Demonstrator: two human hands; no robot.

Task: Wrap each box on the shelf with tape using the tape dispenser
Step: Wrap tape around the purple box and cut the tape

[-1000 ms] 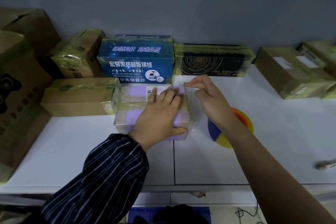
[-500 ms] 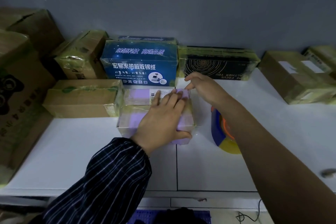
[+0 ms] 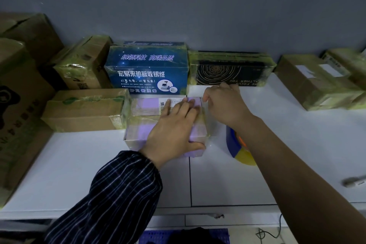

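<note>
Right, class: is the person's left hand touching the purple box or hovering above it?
Touching. The head view shows the left hand lying flat on top of the purple box, with the thumb against its near right side.

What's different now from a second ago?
The right hand has dropped slightly, closer to the far right corner of the purple box, and its forearm now covers more of the tape dispenser. The left hand still lies flat on the box; nothing else moved.
</note>
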